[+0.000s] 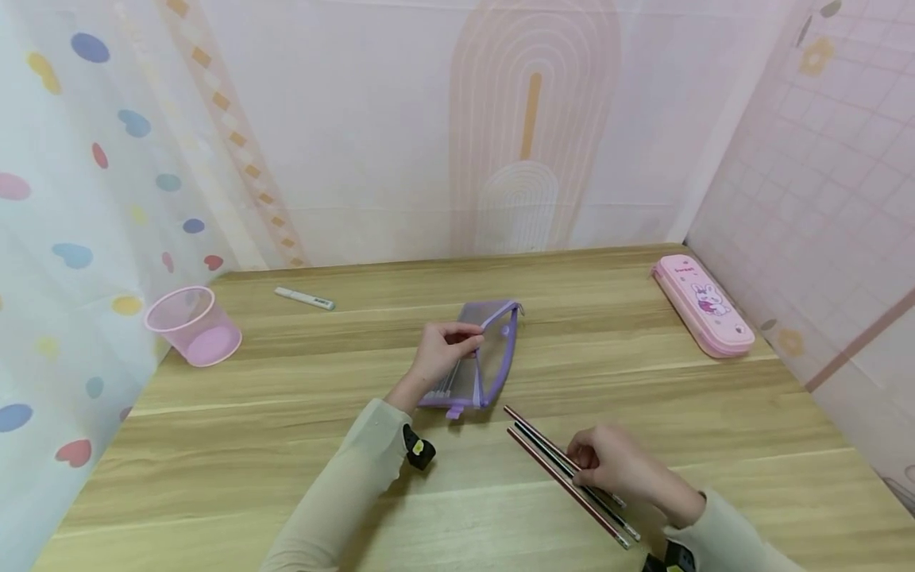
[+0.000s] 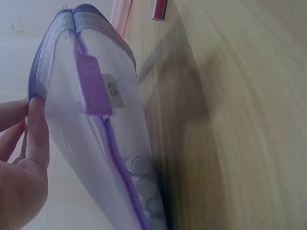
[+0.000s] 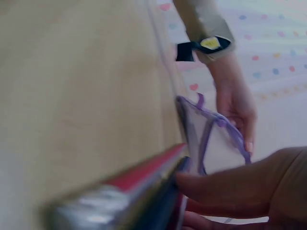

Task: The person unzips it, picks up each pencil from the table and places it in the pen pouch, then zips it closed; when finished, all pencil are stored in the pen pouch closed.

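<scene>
A see-through mesh pencil case with purple edging lies near the middle of the table, its zipped mouth spread toward the right. My left hand pinches the upper edge of that mouth between thumb and fingers. White round shapes show through the mesh low on the case in the left wrist view, near a purple tab. In my right hand are pencils, pinched near their middle: a red one, a dark one and another reddish one. Their far ends point toward the case's mouth.
A pink mesh cup stands tilted at the left edge. Behind it to the right lies a white marker-like stick. A pink case with a bunny print lies at the back right. Patterned cloth walls border the table.
</scene>
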`<action>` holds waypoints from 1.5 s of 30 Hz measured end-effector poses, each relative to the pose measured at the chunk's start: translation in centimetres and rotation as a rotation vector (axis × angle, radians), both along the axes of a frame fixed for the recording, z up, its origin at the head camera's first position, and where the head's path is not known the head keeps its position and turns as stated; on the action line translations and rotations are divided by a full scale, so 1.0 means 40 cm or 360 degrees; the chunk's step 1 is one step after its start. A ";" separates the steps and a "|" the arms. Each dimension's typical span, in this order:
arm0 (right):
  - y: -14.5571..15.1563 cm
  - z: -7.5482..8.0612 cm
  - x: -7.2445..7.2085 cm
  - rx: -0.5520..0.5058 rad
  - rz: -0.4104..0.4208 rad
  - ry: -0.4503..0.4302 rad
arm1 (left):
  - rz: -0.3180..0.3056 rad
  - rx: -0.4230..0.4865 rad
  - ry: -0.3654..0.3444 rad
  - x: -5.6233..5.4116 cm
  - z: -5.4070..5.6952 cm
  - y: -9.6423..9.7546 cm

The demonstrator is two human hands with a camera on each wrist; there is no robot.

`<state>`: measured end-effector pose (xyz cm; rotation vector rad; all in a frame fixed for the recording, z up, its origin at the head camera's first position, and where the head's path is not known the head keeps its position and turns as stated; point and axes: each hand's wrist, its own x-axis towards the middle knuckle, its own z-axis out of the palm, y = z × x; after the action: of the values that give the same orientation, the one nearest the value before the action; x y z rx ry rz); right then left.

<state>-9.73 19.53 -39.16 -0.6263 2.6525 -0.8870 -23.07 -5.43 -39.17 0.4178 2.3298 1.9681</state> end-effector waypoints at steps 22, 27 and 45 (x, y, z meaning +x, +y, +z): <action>0.022 -0.030 -0.003 -0.0366 -0.0055 -0.0211 | 0.0014 -0.0043 -0.0080 0.003 -0.009 -0.003; 0.032 -0.018 -0.034 -0.0532 -0.0029 -0.0141 | 0.0023 -0.0034 -0.0078 0.003 -0.005 0.000; -0.002 0.031 -0.162 -0.1139 -0.0388 -0.0407 | 0.0032 -0.0032 -0.0012 0.006 0.004 -0.002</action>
<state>-16.23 19.47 -37.93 -0.2918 2.1698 -1.8757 -22.84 -5.52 -39.00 0.3867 2.3563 1.9497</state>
